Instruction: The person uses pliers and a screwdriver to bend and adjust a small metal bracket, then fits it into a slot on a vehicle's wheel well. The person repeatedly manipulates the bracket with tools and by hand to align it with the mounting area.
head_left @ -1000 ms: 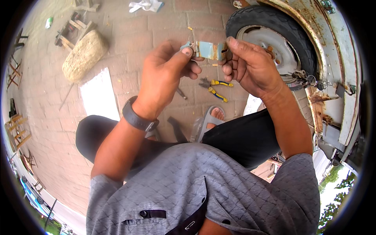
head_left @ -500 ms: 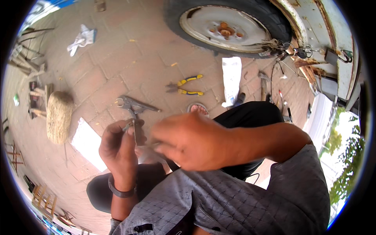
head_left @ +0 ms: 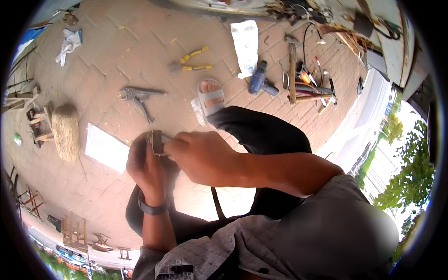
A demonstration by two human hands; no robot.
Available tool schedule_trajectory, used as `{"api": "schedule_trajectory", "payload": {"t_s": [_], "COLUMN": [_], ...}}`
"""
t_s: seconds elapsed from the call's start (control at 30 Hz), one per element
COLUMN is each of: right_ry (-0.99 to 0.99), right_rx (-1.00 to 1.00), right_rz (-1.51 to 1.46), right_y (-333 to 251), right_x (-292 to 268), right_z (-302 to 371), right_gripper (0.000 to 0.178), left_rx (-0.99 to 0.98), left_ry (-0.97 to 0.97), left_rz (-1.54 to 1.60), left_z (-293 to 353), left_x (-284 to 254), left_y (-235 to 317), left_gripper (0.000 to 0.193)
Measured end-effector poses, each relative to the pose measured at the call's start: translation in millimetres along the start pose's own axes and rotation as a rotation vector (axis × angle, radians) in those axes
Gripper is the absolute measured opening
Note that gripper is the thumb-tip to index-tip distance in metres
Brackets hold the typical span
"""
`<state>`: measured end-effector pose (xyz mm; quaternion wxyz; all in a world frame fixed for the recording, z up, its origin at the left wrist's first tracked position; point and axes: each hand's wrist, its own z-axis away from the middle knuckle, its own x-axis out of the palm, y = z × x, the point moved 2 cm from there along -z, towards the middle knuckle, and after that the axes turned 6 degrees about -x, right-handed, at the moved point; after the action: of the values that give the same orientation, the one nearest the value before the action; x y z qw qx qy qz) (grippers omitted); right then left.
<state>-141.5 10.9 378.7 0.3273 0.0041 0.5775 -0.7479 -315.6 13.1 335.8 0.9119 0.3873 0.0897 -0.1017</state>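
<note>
Between my hands is a small rectangular metal piece (head_left: 157, 143) with a dull brown-grey face and paler edges; its exact kind I cannot make out. My left hand (head_left: 143, 161) grips it from the left, fingers and thumb closed round its side. From the right, my right hand (head_left: 198, 156) pinches at its lower right edge with bent fingers. Whether a smaller part sits in that right-hand pinch is hidden. Grey locking pliers (head_left: 136, 94) lie on the paving just beyond the hands. Farther off are pliers with yellow handles (head_left: 193, 62).
A blue cordless drill (head_left: 259, 80), a white bag (head_left: 245, 44) and a hammer (head_left: 292, 70) lie at the right among several tools. White sheet (head_left: 106, 147), straw-coloured bundle (head_left: 66, 132) and white glove (head_left: 69, 46) are at the left. Keys (head_left: 291, 11) hang by the vehicle.
My view has shifted, so the wheel has mostly left the top and the drill shows. My right hand has come against the metal piece, whose broad face now shows.
</note>
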Motion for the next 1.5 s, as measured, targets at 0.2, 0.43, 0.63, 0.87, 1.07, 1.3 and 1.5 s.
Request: {"api": "schedule_trajectory", "payload": {"t_s": [0.2,0.43,0.63,0.87,1.07,1.3,1.5], "right_ry": [0.289,0.321,0.453,0.721,0.753,0.798,0.702], "right_rx": [0.134,0.343,0.548,0.592,0.485,0.361,0.209], "right_rz": [-0.235,-0.565,-0.770,-0.839,-0.832,-0.739,-0.515], "right_y": [8,-23,-66,-117,-120,-54,16], "right_x": [19,34,-2,-59,-93,-150,-246], "right_z": [33,127,233,321,374,455,523], "right_gripper": [0.012,0.017,0.014,0.014,0.018,0.017,0.014], "left_rx": [0.075,0.062,-0.089,0.171,0.345,0.599,0.612], "left_ry": [0.029,-0.133,-0.369,-0.664,-0.752,-0.697,-0.662], "left_rz": [-0.051,-0.202,-0.101,-0.169,-0.294,-0.462,-0.462], "left_z": [20,128,185,234,269,321,354], "left_x": [3,22,42,91,136,244,360], "left_y": [-27,35,28,85,111,127,134], "left_gripper": [0.018,0.021,0.016,0.014,0.013,0.015,0.018]}}
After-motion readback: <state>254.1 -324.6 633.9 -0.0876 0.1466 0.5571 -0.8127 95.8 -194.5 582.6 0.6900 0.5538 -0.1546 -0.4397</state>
